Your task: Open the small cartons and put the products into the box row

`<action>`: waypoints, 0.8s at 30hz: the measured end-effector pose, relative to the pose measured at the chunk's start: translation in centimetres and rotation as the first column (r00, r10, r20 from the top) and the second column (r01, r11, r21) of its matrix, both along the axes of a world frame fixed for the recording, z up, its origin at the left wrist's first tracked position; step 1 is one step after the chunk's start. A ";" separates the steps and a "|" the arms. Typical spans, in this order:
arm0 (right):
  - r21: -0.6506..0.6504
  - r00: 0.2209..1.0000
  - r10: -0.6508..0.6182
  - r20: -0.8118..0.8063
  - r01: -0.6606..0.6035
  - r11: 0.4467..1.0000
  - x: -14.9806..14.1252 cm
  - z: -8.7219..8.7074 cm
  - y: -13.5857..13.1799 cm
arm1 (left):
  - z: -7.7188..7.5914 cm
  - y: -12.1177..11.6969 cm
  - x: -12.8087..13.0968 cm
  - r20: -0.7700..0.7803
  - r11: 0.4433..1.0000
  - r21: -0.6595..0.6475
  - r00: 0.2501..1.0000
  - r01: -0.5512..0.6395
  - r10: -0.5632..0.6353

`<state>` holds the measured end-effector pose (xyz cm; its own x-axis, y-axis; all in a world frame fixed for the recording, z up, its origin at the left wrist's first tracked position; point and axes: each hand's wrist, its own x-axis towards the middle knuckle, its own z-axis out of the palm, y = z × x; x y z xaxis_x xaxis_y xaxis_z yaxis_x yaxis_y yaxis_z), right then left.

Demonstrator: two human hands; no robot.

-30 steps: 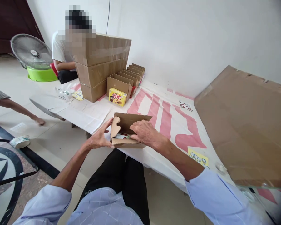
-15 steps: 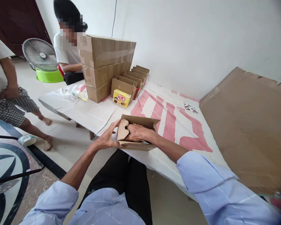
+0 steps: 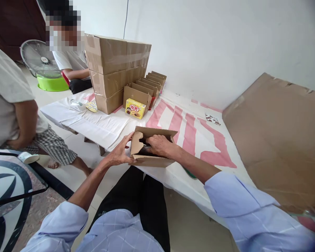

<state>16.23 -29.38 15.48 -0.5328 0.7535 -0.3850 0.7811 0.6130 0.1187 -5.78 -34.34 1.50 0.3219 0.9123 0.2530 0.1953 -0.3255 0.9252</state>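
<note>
A small open cardboard box (image 3: 152,162) sits at the near edge of the cloth-covered table, its flaps raised. My left hand (image 3: 119,153) grips the box's left end, thumb low and fingers on the upper edge by a notched flap (image 3: 136,142). Reaching in from the right, my right hand (image 3: 160,145) is inside the box with its fingers curled downward. The box walls and the hand itself hide the fingertips, so what they hold cannot be made out. The inside of the box looks dark.
Taped cartons (image 3: 111,57) stand stacked at the back left. Beside them runs a row of open boxes (image 3: 138,93), with a yellow printed packet (image 3: 134,109) in front. A large cardboard sheet (image 3: 275,140) leans at right. One person (image 3: 73,64) sits behind the cartons; another (image 3: 13,101) stands at left.
My right hand has lifted slightly and shifted right inside the box, its fingers more curled. The left hand keeps its grip. The person at left has moved closer to the table.
</note>
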 end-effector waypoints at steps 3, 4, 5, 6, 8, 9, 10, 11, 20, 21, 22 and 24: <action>-0.005 0.998 -0.048 0.030 0.048 0.999 1.3 -0.1 0.3 | 0.1 0.2 -0.1 0.013 1.000 -0.018 1.000 0.016 -0.016; 0.012 0.998 -0.057 0.035 0.057 0.998 1.6 -0.1 0.3 | 0.1 0.3 -0.1 0.012 1.000 -0.022 1.000 0.016 -0.016; 0.031 0.997 -0.065 0.040 0.063 0.998 2.0 -0.1 0.3 | 0.2 0.3 -0.1 0.010 1.000 -0.025 1.000 0.015 -0.015; 0.049 0.997 -0.072 0.042 0.070 0.996 2.2 0.0 0.2 | 0.2 0.4 -0.1 0.009 1.000 -0.027 1.000 0.014 -0.013; 0.073 0.997 -0.076 0.019 0.075 0.995 2.7 0.4 0.0 | 0.3 0.5 0.0 0.006 1.000 -0.027 1.000 0.015 -0.015; 0.076 0.997 -0.072 -0.012 0.073 0.994 2.9 0.8 -0.1 | 0.4 0.5 0.0 0.004 0.999 -0.027 1.000 0.017 -0.017; 0.075 0.996 -0.066 -0.054 0.070 0.995 3.2 1.3 -0.1 | 0.4 0.6 0.0 0.002 0.999 -0.029 1.000 0.017 -0.017; 0.074 0.993 -0.059 -0.104 0.067 0.995 3.4 1.8 -0.2 | 0.5 0.7 0.0 0.000 0.999 -0.032 1.000 0.017 -0.017; 0.023 0.740 -0.108 -0.664 0.165 0.986 7.2 5.5 0.0 | 0.3 2.5 -0.2 0.025 0.997 -0.068 0.999 0.035 -0.033; 0.013 0.687 -0.107 -0.719 0.167 0.986 7.6 6.0 -0.1 | 0.2 2.8 -0.2 0.027 0.997 -0.068 0.999 0.033 -0.031; 0.005 0.634 -0.107 -0.766 0.172 0.985 8.1 6.5 -0.2 | 0.2 3.2 -0.3 0.030 0.997 -0.065 0.999 0.033 -0.031; 0.003 0.537 -0.103 -0.837 0.193 0.981 8.9 7.6 -0.4 | 0.2 4.0 -0.3 0.032 0.998 -0.053 0.999 0.033 -0.031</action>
<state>25.13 -29.76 23.09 -0.4571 0.8571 0.2377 0.6353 0.5017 -0.5871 -6.04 -30.35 1.66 0.3439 0.9142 0.2143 0.1567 -0.2809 0.9469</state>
